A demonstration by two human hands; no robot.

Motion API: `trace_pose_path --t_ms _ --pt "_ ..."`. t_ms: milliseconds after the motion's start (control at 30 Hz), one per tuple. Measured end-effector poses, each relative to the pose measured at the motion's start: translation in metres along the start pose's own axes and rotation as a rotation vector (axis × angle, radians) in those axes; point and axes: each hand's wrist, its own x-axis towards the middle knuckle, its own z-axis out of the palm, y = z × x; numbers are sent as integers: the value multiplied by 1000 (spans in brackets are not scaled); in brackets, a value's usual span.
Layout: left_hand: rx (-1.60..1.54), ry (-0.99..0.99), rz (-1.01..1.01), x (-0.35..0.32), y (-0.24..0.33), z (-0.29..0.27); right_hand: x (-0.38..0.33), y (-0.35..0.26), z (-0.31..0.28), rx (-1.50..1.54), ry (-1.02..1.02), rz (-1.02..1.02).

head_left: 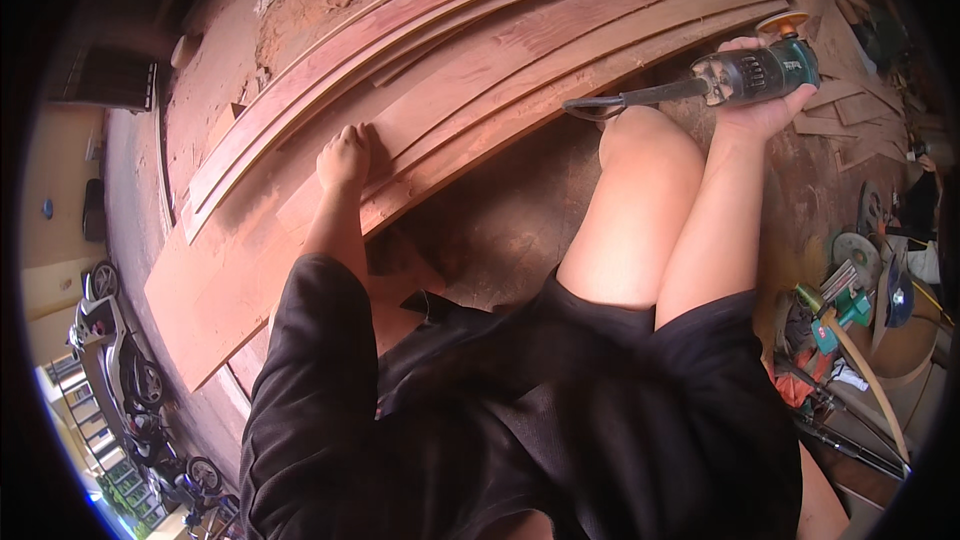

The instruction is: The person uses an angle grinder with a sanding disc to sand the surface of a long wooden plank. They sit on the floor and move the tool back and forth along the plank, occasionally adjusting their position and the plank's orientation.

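Note:
My right hand (765, 105) is wrapped around a dark green and black angle grinder (750, 75). An orange disc (783, 23) sits at the tool's far end, and its dark cord trails off to the left. The grinder is held up near my right knee, apart from the wood. On the left, my left hand (345, 155) rests with curled fingers at the end of a long reddish wooden plank (450, 100). Its fingertips are partly hidden against the wood. Several such planks lie side by side and overlap, running from lower left to upper right.
A wide flat board (215, 310) lies under the planks at the left. To the right are offcuts (850, 110), grinding discs (855, 252) and a pile of tools (840, 325). Motorbikes (120, 360) stand at the far left. Sawdust (340, 15) covers the ground beyond the planks.

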Motion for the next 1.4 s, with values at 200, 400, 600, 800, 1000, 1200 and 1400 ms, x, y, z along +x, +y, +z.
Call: trace_pose_path --t_ms 200,400,600,800,1000,1200,1400 --pt "-59 -23 -17 4 -2 9 -2 -19 3 21 -30 25" --pt "-67 -11 -26 5 -7 11 -7 -19 -5 60 -35 38" --pt "-62 -6 -55 4 -4 8 -4 -28 -13 39 -83 137" --pt "16 192 -208 -8 -3 2 -9 -31 -19 35 5 86" --pt "-47 144 -240 -14 -4 5 -11 -27 -12 -14 -11 66" --pt "-132 107 -143 -25 -6 -4 -5 -37 -30 94 -20 128" --pt "-99 30 -99 -25 -2 -15 -6 -34 -29 76 27 80"
